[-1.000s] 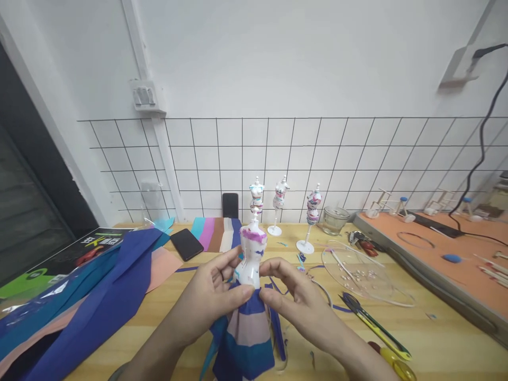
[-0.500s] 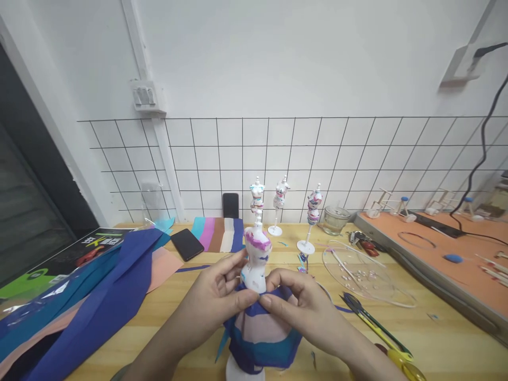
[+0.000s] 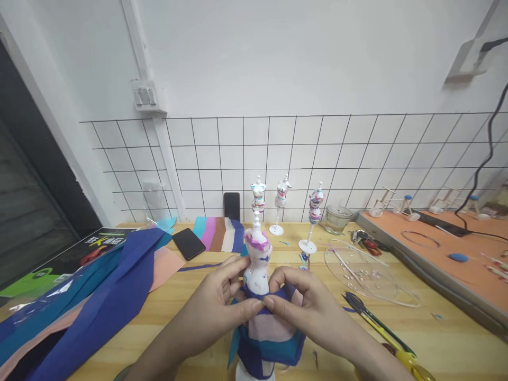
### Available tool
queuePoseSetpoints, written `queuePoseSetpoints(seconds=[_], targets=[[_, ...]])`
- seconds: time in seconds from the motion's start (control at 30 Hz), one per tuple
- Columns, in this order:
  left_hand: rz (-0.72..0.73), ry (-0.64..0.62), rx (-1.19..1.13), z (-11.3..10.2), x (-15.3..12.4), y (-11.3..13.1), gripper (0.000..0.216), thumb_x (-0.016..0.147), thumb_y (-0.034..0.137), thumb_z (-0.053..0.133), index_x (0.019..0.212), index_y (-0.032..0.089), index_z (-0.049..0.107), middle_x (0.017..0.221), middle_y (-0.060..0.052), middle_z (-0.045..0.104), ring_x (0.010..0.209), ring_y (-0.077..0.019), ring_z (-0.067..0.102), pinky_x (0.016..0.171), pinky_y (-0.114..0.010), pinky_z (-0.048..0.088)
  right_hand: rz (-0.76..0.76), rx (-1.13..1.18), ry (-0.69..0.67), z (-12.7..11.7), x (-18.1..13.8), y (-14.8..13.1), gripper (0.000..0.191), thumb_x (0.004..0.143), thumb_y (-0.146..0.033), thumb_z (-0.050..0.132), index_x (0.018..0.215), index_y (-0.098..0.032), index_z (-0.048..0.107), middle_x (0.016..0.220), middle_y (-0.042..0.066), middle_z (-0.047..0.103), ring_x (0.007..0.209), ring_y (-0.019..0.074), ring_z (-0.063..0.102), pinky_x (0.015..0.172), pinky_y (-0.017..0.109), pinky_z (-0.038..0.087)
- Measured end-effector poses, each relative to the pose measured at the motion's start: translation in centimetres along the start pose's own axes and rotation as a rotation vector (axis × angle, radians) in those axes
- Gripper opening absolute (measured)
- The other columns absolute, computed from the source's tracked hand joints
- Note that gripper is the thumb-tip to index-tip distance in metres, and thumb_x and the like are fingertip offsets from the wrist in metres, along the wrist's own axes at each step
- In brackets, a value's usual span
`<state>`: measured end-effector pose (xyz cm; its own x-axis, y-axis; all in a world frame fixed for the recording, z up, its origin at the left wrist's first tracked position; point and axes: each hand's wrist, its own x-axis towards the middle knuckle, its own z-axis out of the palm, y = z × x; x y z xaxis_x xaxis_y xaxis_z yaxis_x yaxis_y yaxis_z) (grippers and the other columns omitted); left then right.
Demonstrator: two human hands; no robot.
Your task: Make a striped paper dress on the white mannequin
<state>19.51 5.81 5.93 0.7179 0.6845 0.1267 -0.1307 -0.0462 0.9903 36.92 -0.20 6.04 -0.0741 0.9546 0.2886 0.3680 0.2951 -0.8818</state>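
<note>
In front of me a small white dress form (image 3: 257, 259), daubed with pink, blue and purple, stands on a white round base (image 3: 254, 373). A skirt (image 3: 273, 328) of blue, pale pink and teal fabric hangs around its lower part. My left hand (image 3: 226, 296) pinches the skirt's waistband at the front, its other fingers curled beside the form's waist. Opposite it, my right hand (image 3: 305, 301) also pinches the waistband, thumb nearly touching the left thumb. Part of the waistband is hidden by my fingers.
Behind stand three more small dress forms (image 3: 316, 209). Scissors (image 3: 381, 330) and a clear round tray (image 3: 369, 275) of beads lie right. Striped fabric (image 3: 218, 234), two phones (image 3: 188, 244) and a fabric pile (image 3: 111, 296) are left. A glass bowl (image 3: 337, 219) sits by the wall.
The waistband under my thumbs has shifted slightly down and right against the form. The form's base shows a little further right. Both hands keep their pinch.
</note>
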Motion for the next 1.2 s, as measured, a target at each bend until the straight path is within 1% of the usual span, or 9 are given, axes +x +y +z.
queuePoseSetpoints(seconds=[0.13,0.23,0.3,0.47,0.63,0.77,0.9,1.07,1.2], targets=[[-0.016,-0.006,-0.024,-0.3,0.1,0.1,0.051,0.073,0.019,0.072,0.121,0.027,0.055,0.132,-0.008,0.051,0.122,-0.0284,0.048,0.101,-0.042,0.039,0.04,-0.054,-0.037,-0.6,-0.2,-0.5,0.014,0.079,-0.031,0.062,0.071,-0.019,0.058,0.069,-0.002,0.058,0.064,0.0129,0.052,0.055,0.023,0.041],[-0.028,0.076,0.023,-0.6,-0.1,-0.1,0.064,0.07,0.019,0.074,0.128,0.023,0.048,0.142,-0.012,0.042,0.13,-0.0317,0.038,0.105,-0.047,0.033,0.054,-0.07,-0.064,-1.1,-0.6,-1.1,0.014,0.08,-0.032,0.062,0.073,-0.02,0.061,0.068,-0.002,0.06,0.063,0.0129,0.054,0.054,0.023,0.043],[-0.032,0.121,0.074,-0.7,-0.2,-0.2,0.066,0.068,0.019,0.075,0.128,0.02,0.047,0.143,-0.014,0.04,0.13,-0.0328,0.037,0.106,-0.048,0.032,0.022,-0.062,-0.08,-1.3,-0.9,-1.4,0.011,0.081,-0.028,0.063,0.073,-0.02,0.063,0.071,-0.002,0.062,0.066,0.0129,0.056,0.058,0.023,0.046],[-0.002,0.135,0.144,-0.5,-0.3,0.3,0.054,0.067,0.019,0.076,0.117,0.02,0.055,0.134,-0.012,0.048,0.124,-0.0316,0.045,0.103,-0.045,0.037,-0.075,-0.045,-0.12,-1.5,-1.2,-1.9,0.005,0.083,-0.02,0.063,0.081,-0.021,0.067,0.08,-0.001,0.066,0.075,0.0125,0.06,0.068,0.023,0.048],[0.032,0.098,0.115,-0.2,-0.1,0.7,0.052,0.066,0.02,0.078,0.114,0.023,0.057,0.125,-0.007,0.054,0.12,-0.0289,0.049,0.098,-0.039,0.042,-0.144,-0.058,-0.083,-1.5,-1.2,-1.8,0.007,0.081,-0.015,0.065,0.078,-0.021,0.069,0.076,-0.003,0.067,0.071,0.0106,0.06,0.065,0.02,0.047],[0.006,0.104,0.121,-0.2,0.0,0.5,0.053,0.063,0.02,0.08,0.11,0.02,0.057,0.122,-0.008,0.053,0.113,-0.0284,0.052,0.095,-0.039,0.043,-0.095,-0.075,-0.035,-1.5,-1.1,-2.0,0.007,0.077,-0.015,0.069,0.074,-0.021,0.066,0.073,-0.004,0.068,0.068,0.0097,0.06,0.061,0.018,0.046],[-0.007,0.106,0.103,-0.2,0.0,0.5,0.052,0.06,0.018,0.081,0.106,0.019,0.058,0.119,-0.007,0.053,0.111,-0.028,0.052,0.093,-0.04,0.042,-0.037,-0.078,-0.034,-1.5,-1.1,-2.0,0.007,0.077,-0.017,0.069,0.072,-0.021,0.065,0.07,-0.005,0.067,0.064,0.0092,0.059,0.057,0.017,0.044],[0.004,0.074,0.086,-0.1,0.1,0.8,0.051,0.059,0.016,0.082,0.105,0.021,0.06,0.107,-0.003,0.053,0.107,-0.025,0.054,0.092,-0.036,0.043,-0.048,-0.091,-0.027,-1.3,-1.0,-1.7,0.008,0.077,-0.017,0.069,0.071,-0.021,0.063,0.071,-0.004,0.066,0.067,0.01,0.059,0.06,0.018,0.045],[-0.001,0.054,0.059,0.0,0.1,0.7,0.049,0.06,0.017,0.081,0.105,0.026,0.062,0.107,0.0,0.05,0.106,-0.0233,0.055,0.088,-0.031,0.046,-0.034,-0.079,-0.015,-1.3,-1.1,-1.6,0.008,0.077,-0.017,0.067,0.072,-0.021,0.062,0.071,-0.005,0.065,0.065,0.0095,0.056,0.056,0.018,0.042]])
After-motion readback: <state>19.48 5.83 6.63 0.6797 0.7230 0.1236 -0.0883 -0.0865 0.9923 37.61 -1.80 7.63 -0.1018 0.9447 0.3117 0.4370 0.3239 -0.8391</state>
